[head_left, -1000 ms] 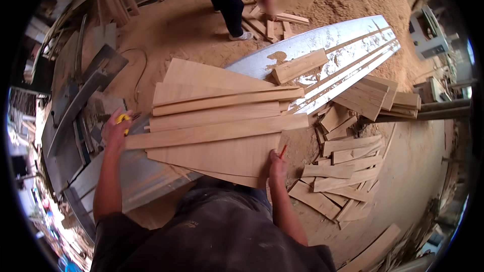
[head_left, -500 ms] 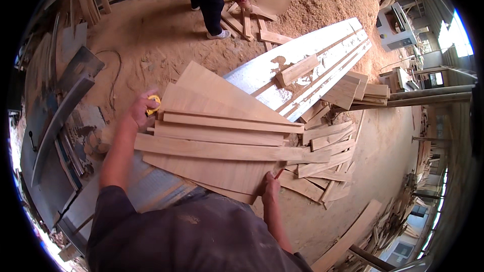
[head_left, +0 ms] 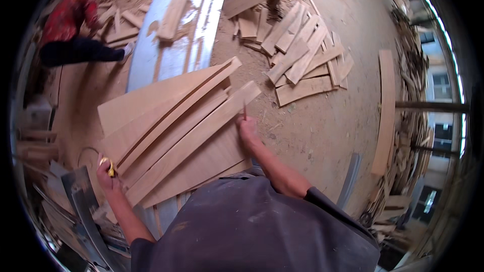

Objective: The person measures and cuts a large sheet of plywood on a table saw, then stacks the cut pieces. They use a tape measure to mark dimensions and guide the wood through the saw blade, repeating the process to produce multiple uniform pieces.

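My left hand (head_left: 107,179) is closed around a small yellow tape measure (head_left: 108,166), by the near left ends of the boards. A thin reddish pencil (head_left: 245,112) stands up from my closed right hand (head_left: 247,130), which is beside the far right end of a long narrow board (head_left: 201,126). That board lies on a wide, flat wooden panel (head_left: 201,166). Past it, a narrow wooden strip (head_left: 174,116) stretches the same way over the panels. A broader tapered panel (head_left: 146,99) sticks out at the far left. I cannot see any tape drawn out.
A long metal-topped surface (head_left: 169,60) carries a wooden block (head_left: 174,14). Loose offcuts (head_left: 305,43) lie piled on the floor. Farther off at left, a crouching person in red (head_left: 70,20) is among more wood pieces. A long plank (head_left: 385,111) and stacked timber (head_left: 421,131) line the right.
My view has swung to the right, so the boards now slant up to the right. Both hands keep hold of the tape measure and pencil. The other person now crouches lower.
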{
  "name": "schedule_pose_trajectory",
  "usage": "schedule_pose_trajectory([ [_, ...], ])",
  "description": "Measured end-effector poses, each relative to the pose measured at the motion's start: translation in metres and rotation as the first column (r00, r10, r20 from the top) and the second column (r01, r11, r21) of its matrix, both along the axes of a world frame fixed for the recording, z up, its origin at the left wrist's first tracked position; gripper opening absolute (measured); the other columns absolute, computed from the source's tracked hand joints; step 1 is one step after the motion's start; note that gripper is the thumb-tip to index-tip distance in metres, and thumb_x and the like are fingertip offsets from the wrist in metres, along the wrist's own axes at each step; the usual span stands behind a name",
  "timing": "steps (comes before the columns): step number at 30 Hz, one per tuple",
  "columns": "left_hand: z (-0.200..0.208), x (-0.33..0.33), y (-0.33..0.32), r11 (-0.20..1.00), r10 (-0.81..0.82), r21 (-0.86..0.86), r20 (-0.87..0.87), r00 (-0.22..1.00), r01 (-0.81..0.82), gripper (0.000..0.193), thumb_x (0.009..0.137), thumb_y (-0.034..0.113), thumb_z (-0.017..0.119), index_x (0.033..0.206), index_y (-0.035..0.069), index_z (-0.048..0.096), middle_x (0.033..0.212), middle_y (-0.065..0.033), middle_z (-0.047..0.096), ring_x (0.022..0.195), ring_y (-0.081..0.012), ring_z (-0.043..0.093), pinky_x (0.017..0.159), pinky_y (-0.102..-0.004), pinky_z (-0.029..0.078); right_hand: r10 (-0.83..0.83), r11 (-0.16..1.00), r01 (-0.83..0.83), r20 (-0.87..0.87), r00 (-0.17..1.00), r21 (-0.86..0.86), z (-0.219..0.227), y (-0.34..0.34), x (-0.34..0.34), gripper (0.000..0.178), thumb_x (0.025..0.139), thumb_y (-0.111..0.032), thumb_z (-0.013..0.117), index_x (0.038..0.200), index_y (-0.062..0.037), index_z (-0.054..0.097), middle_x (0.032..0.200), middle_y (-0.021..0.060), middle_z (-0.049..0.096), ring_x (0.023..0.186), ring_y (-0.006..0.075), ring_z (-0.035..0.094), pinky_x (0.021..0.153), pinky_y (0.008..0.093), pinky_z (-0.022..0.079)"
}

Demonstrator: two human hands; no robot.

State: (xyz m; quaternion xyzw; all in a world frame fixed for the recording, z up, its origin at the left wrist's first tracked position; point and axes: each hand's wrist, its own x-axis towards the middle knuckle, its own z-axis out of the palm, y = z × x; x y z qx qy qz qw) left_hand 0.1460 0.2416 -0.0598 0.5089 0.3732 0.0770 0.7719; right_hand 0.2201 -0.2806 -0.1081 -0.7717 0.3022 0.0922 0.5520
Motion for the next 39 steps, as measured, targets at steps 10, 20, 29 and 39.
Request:
schedule_pose_trajectory([
  [10, 0.096, 0.041, -0.116, 0.977, -0.124, 0.168, -0.046, 0.991, 0.13, 0.061, 0.08, 0.0, 0.053, 0.141, -0.005, 0.045, 0.104, -0.0082, 0.062, 0.095, -0.0209, 0.063, 0.093, -0.0327, 0.052, -0.054, 0.998, 0.056, -0.036, 0.998, 0.041, -0.009, -0.098, -0.042, 0.033, 0.085, -0.028, 0.055, 0.087, 0.0006, 0.072, 0.092, 0.0315, 0.067, 0.095, 0.0461, 0.067, 0.086, 0.0499, 0.052],
  [20, 0.133, 0.083, -0.319, 0.836, -0.529, 0.13, -0.067, 0.846, 0.533, 0.056, 0.077, 0.005, 0.057, 0.132, 0.003, 0.044, 0.103, -0.0075, 0.063, 0.092, -0.0238, 0.067, 0.086, -0.0379, 0.058, -0.235, 0.972, 0.236, -0.005, 0.972, 0.025, 0.057, -0.315, -0.096, 0.036, 0.088, -0.031, 0.052, 0.093, -0.0017, 0.072, 0.1, 0.0298, 0.069, 0.098, 0.0465, 0.066, 0.088, 0.0519, 0.052],
  [29, 0.108, 0.171, -0.528, 0.782, -0.573, 0.213, -0.123, 0.81, 0.586, 0.055, 0.076, 0.008, 0.06, 0.129, 0.008, 0.046, 0.102, -0.004, 0.058, 0.093, -0.0212, 0.063, 0.08, -0.0366, 0.055, -0.407, 0.913, 0.405, -0.079, 0.91, -0.041, 0.064, -0.502, -0.105, 0.036, 0.088, -0.033, 0.053, 0.096, -0.0033, 0.073, 0.101, 0.0273, 0.069, 0.098, 0.0449, 0.067, 0.087, 0.0514, 0.052],
  [39, 0.059, 0.381, -0.915, 0.176, -0.947, 0.396, -0.18, 0.264, 0.901, 0.023, 0.085, 0.02, 0.059, 0.102, 0.006, 0.066, 0.07, 0.0031, 0.043, 0.061, -0.0115, 0.044, 0.053, -0.0271, 0.038, -0.767, 0.637, 0.765, -0.174, 0.618, -0.094, 0.04, -0.754, -0.1, 0.036, 0.09, -0.035, 0.056, 0.092, -0.003, 0.072, 0.094, 0.0255, 0.07, 0.093, 0.0412, 0.068, 0.082, 0.0506, 0.053],
])
